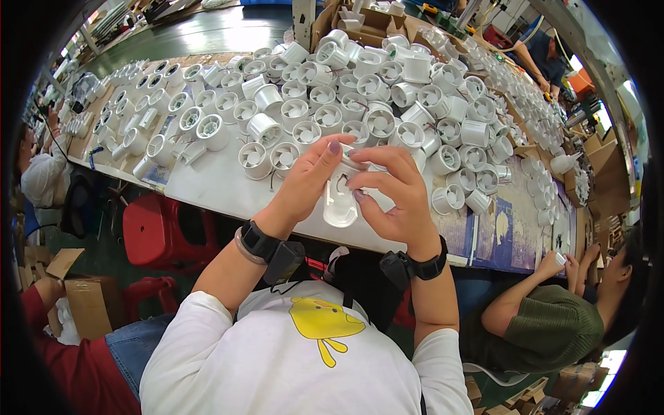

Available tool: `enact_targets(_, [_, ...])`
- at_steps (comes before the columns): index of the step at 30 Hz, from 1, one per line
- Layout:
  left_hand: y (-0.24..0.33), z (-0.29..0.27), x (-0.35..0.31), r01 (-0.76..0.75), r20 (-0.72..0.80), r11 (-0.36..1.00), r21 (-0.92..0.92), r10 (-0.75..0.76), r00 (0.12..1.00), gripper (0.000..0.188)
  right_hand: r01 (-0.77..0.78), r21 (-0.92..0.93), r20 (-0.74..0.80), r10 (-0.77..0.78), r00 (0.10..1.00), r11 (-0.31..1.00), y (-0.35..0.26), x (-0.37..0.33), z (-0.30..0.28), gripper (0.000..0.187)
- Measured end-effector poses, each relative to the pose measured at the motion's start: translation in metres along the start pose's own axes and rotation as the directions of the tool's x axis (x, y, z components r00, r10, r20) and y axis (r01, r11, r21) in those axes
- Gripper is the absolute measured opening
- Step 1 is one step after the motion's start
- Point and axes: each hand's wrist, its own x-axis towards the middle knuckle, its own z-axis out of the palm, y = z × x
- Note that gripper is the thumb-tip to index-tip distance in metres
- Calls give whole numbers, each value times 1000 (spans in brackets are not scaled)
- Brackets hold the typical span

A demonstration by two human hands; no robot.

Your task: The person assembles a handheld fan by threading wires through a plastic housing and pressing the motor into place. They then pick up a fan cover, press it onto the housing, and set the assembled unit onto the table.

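Note:
In front of my chest, over the table's near edge, is a white plastic housing with a long hollow body and a rounded lower end. A short dark wire curls inside it. My left hand grips the housing's upper left side, thumb on top. From the right, my right hand bends over it, its fingers closed at the upper end and right edge. Whether those fingertips also pinch a small part cannot be made out. Just beyond my hands lie many white round fan units, heaped together.
The white table holds more round housings in loose rows at the left. Cardboard boxes stand behind the heap. A red stool is at the lower left. A co-worker in a green shirt sits close at my right.

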Motion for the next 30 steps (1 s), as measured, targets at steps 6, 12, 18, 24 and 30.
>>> enact_targets(6, [5,-4,-4,-17,-159,912,409,90,983,44,-39,-31,82,42,996,999,-8,8,-9,16])
enact_targets(12, [5,-1,-6,-41,-221,757,652,241,945,46,-237,-89,42,241,970,967,-18,5,3,13])
enact_targets(18, [4,-8,-4,-57,-229,745,665,276,933,48,-279,-111,23,283,959,954,-17,4,7,10])
enact_targets(24, [-4,-14,1,50,-109,983,176,-31,994,57,-376,144,36,375,926,915,-21,9,5,10])
enact_targets(30, [-7,-13,-7,-164,159,963,215,131,979,79,-384,211,15,390,921,899,-13,2,5,10])
